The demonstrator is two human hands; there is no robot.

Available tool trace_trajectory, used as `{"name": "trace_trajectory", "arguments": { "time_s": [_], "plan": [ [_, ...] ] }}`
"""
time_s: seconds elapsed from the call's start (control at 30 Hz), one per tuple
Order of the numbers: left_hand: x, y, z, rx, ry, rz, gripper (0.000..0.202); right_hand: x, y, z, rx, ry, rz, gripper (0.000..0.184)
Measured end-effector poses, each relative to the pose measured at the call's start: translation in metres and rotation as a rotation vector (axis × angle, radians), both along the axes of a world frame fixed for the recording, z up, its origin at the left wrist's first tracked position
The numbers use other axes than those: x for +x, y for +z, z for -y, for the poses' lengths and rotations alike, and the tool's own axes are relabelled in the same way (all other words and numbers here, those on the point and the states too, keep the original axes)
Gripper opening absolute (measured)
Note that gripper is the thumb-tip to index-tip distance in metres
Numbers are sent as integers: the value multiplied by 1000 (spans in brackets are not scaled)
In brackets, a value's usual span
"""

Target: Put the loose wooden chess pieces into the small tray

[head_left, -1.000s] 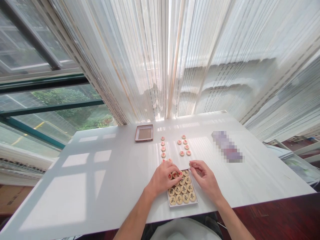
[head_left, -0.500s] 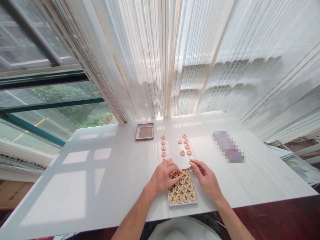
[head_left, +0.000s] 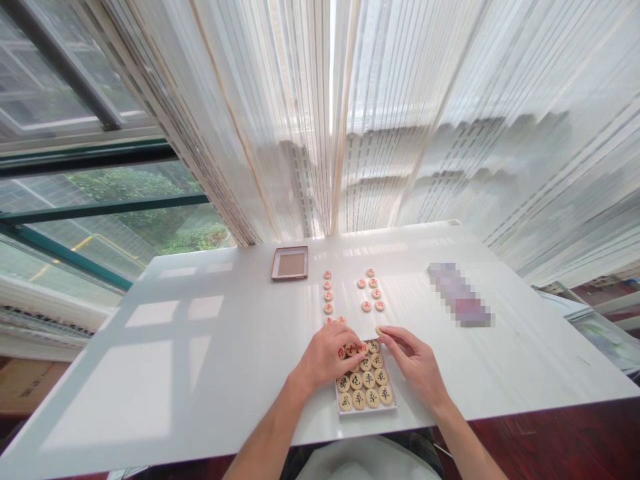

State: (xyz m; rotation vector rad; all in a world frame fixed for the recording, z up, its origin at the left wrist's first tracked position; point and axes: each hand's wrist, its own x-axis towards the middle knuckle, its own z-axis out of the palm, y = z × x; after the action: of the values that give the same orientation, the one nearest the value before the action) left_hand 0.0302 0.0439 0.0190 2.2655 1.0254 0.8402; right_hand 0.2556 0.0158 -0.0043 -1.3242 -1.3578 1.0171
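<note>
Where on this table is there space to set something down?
Widest: left of the brown tray and left hand. Another: right of the right hand, nearer than the blurred item. Crowded: around the box and loose pieces.

White box (head_left: 367, 411) at the front edge of a white worktop (head_left: 240, 347), its round cream pieces (head_left: 369, 380) lettered in black, a few in red. The loose pieces (head_left: 328, 296) farther back are cream with red lettering. Near the far edge, a brown-rimmed, tan-centred tray (head_left: 293, 265); behind, white curtains (head_left: 400, 67) striped grey and beige.
</note>
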Motion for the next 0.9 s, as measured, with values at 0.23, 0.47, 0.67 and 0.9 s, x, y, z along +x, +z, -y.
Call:
{"name": "trace_trajectory", "arguments": {
  "time_s": [0.23,0.47,0.67,0.9],
  "plan": [
    [0,0,0,-7,-2,7,7,2,-5,-1,120,-4,17,15],
    [1,0,-1,13,1,-14,6,-2,-1,-2,99,-40,-29,23],
    [2,0,-1,20,3,-8,5,0,-1,-2,142,-41,-5,21],
    [2,-1,-1,22,7,-12,5,1,-2,-3,193,-16,35,16]
  ]
}}
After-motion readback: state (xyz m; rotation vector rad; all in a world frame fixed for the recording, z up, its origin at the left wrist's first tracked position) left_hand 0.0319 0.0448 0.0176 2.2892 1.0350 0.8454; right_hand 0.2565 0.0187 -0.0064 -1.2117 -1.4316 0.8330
